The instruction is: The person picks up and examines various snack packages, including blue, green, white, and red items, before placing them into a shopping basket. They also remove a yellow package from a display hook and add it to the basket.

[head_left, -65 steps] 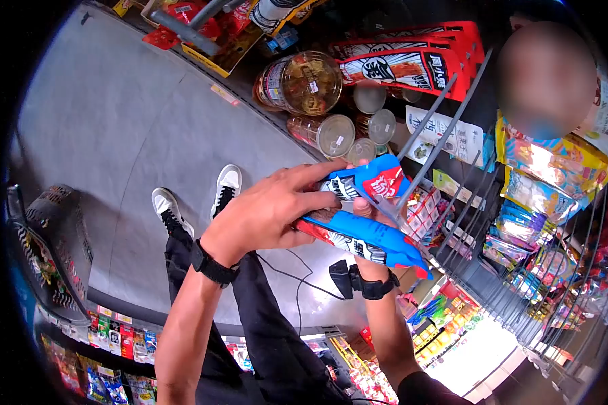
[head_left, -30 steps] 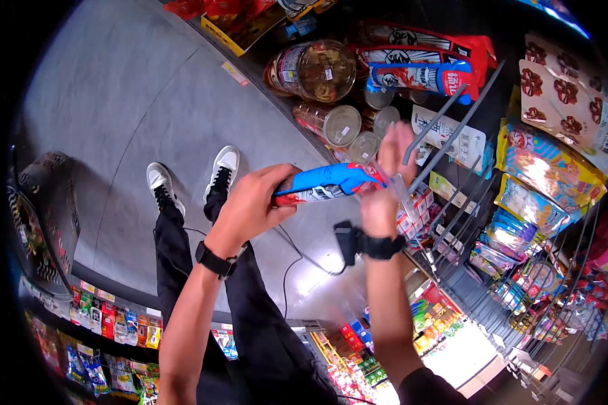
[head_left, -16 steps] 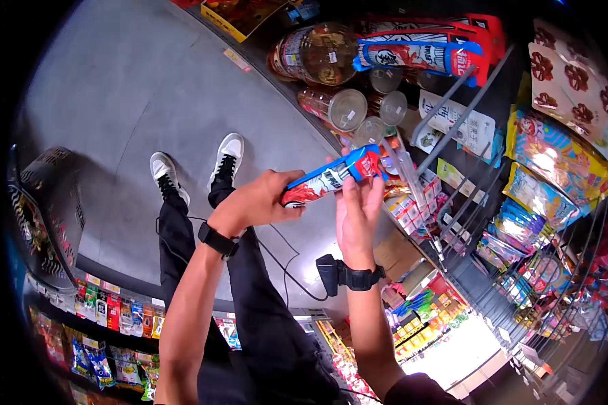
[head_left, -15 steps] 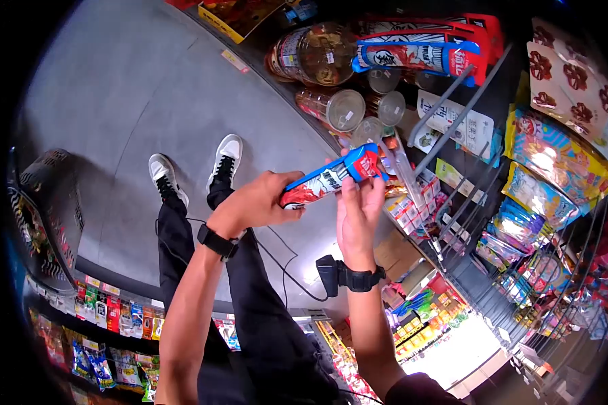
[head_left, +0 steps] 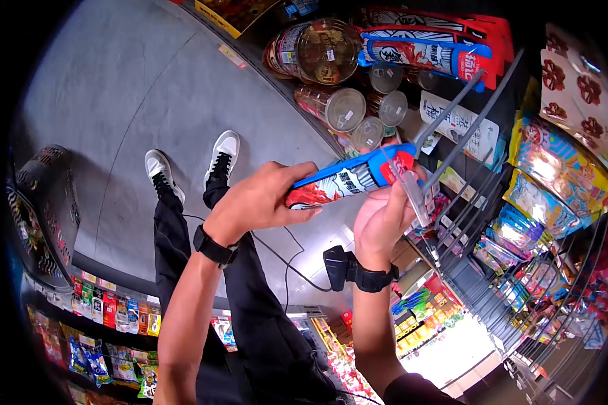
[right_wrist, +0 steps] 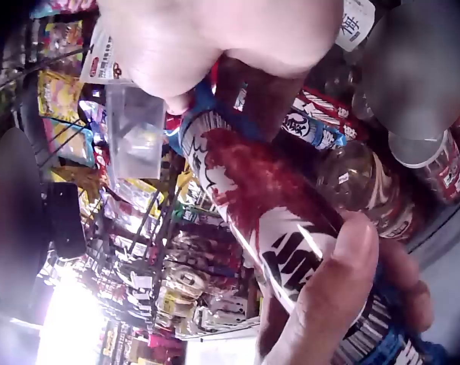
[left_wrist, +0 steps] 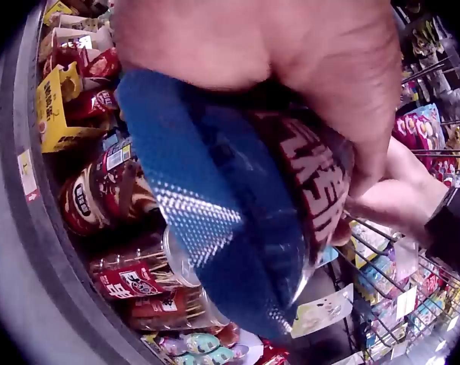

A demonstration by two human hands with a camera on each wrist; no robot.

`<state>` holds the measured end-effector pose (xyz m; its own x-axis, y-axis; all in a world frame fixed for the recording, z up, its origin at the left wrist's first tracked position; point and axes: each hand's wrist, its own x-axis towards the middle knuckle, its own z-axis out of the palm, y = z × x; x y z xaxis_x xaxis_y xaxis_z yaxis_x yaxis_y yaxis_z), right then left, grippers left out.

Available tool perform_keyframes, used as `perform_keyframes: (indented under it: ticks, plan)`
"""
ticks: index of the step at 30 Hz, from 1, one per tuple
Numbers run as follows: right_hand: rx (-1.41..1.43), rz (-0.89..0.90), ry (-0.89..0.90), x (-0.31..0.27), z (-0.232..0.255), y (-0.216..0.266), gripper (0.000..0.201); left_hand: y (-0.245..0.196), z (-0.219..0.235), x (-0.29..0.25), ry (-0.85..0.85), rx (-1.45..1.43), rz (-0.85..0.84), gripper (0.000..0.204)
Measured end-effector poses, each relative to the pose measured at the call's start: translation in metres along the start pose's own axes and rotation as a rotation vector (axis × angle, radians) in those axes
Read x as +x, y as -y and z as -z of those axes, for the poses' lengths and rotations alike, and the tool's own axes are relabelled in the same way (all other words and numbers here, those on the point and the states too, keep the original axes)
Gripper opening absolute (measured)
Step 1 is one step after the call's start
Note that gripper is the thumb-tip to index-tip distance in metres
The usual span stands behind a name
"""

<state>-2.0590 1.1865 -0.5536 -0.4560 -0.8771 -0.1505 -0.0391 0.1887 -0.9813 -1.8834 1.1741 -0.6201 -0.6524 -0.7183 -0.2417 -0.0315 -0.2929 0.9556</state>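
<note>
Two blue packets were in the hands two seconds ago; now just one long blue packet (head_left: pixel 341 183) is there. Another blue packet (head_left: pixel 419 57) sits up by the two metal rods (head_left: pixel 454 105), in front of the red packets (head_left: pixel 498 44). It was not there two seconds ago.

The held packet has come up, too. Half a second ago its top end was lower and farther from the rods. Now that end is right beside the rod tips, close to a clear plastic tag (head_left: pixel 414 196) (the tag hides a bit of it).

The left hand (head_left: pixel 267 196) grips the bottom end, with the thumb on one side and the fingers on the other. The right hand (head_left: pixel 382 219) holds the top end, its fingers behind and its thumb in front.

I think this means the work is at the fiddly part, lining up the top end with the rods. The packet does not look to be on them yet. I cannot see if it has a hole.
</note>
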Motion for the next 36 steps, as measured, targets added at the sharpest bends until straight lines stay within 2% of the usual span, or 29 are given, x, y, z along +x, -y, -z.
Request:
perform_keyframes:
  ticks: [2,5,11,15,16,20,24,27,28,30,31,32,35,36]
  plan:
    - [0.020,0.074,0.056,0.001,0.000,-0.001,0.024,0.001,0.002,0.002,-0.030,-0.018,-0.067,0.031]
    - [0.051,0.062,0.069,0.005,-0.009,-0.003,0.030,0.009,0.009,0.005,-0.057,-0.043,-0.104,0.029]
    - [0.018,0.142,0.079,0.015,-0.013,0.001,0.039,0.000,0.016,0.012,-0.047,0.003,-0.077,0.028]
    - [0.066,0.094,0.076,0.019,-0.012,0.003,0.040,0.000,0.018,0.013,-0.057,-0.003,-0.090,0.028]
    - [-0.132,0.092,0.035,0.020,-0.014,0.006,0.060,0.000,0.017,0.014,-0.058,-0.003,-0.085,0.028]
    - [-0.112,0.092,0.032,0.030,-0.011,-0.006,0.060,0.000,0.016,0.016,-0.079,-0.004,-0.071,0.029]
    - [-0.018,0.005,0.095,0.042,0.000,-0.012,0.058,-0.002,0.022,0.018,-0.086,0.051,-0.054,0.031]
    - [-0.018,-0.002,0.009,0.050,-0.007,-0.015,0.058,-0.003,0.024,0.022,-0.127,0.078,-0.068,0.031]
    - [0.012,-0.013,-0.013,0.054,-0.010,-0.014,0.057,-0.005,0.025,0.025,-0.098,0.109,-0.015,0.038]
    - [0.016,0.020,-0.036,0.063,-0.015,-0.013,0.056,-0.007,0.016,0.031,-0.288,0.186,-0.079,0.048]
    - [-0.102,0.077,-0.032,0.071,-0.013,-0.011,0.056,-0.009,0.013,0.034,-0.385,0.223,-0.110,0.054]
    - [-0.221,0.135,-0.029,0.080,-0.008,-0.008,0.056,-0.010,0.015,0.037,-0.395,0.224,-0.130,0.067]
    - [-0.385,0.369,-0.113,0.099,-0.017,-0.005,0.047,-0.010,0.021,0.043,-0.629,0.464,-0.209,0.068]
    - [-0.415,0.454,-0.134,0.105,-0.021,-0.006,0.044,-0.010,0.024,0.041,-0.683,0.477,-0.213,0.060]
